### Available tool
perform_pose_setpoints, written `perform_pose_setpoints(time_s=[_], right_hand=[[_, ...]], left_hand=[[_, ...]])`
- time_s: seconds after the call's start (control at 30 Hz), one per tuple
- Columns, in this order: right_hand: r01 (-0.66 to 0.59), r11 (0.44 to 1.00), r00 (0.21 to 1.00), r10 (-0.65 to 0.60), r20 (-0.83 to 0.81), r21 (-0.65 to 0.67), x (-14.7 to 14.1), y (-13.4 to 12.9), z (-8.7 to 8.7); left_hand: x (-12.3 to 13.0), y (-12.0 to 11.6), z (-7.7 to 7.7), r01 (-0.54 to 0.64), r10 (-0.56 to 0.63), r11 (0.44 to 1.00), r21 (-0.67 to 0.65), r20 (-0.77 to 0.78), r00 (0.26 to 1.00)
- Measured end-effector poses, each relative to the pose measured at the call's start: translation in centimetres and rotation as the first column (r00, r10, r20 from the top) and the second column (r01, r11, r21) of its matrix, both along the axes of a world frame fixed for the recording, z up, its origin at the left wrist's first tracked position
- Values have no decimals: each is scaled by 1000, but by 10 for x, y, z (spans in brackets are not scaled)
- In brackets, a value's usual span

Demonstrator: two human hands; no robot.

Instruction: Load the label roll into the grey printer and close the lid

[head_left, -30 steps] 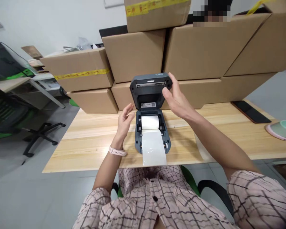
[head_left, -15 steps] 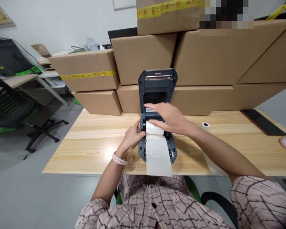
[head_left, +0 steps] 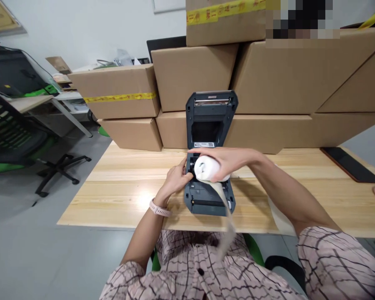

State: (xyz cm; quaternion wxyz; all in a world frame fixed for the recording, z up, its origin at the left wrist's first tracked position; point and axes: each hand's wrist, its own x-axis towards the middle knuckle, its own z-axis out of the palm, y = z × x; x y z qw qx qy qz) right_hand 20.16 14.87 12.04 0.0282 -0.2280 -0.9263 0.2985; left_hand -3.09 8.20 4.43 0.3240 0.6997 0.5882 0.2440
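Note:
A dark grey label printer (head_left: 206, 198) lies on the table with its lid (head_left: 211, 110) raised. My right hand (head_left: 234, 160) is wrapped around a white label roll (head_left: 206, 168), which is tilted so that its hollow end shows. From the roll a strip of label paper (head_left: 220, 191) hangs over the printer's front, its lower end smeared by motion. At the printer's left side my left hand (head_left: 176, 177) grips the edge, thumb on the inner black part beside the roll bay and fingers outside.
Stacked cardboard boxes (head_left: 193, 79) line the back of the wooden table (head_left: 128, 179). A dark phone-like slab (head_left: 350, 163) lies at the right. White paper (head_left: 279, 216) rests partly hidden under my right forearm. An office chair (head_left: 15, 137) stands at the left.
My right hand has closed on the label roll and lifted it out of its bay. The paper strip has come off the printer's front and swings loose. My left hand stays at the printer.

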Motion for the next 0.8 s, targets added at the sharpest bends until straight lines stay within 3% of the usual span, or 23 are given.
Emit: perform_pose_setpoints(time_s=[0.13,0.27,0.37,0.5,0.67,0.73,0.8], right_hand=[[8,1000,984,-11,-176,-18,62,-3,29],[217,975,969,-221,-115,-41,120,1,30],[379,924,923,-381,-54,-44,145,10,9],[507,856,860,-510,-7,-100,152,27,-29],[548,803,816,-574,-61,-232,149,38,-65],[543,773,788,-604,-118,-328,161,32,-72],[545,713,707,-673,-216,-440,182,20,-78]], left_hand=[[0,-2,0,10,-10,1000,1,49,999],[0,-2,-2,2,0,1000,-18,60,998],[0,-1,-3,1,-1,1000,-8,74,997],[0,0,-5,1,0,1000,-8,86,996],[-2,2,-8,0,1,1000,-8,92,996],[-3,2,-10,3,-3,1000,2,102,995],[-3,3,-12,8,-9,1000,9,116,993]])
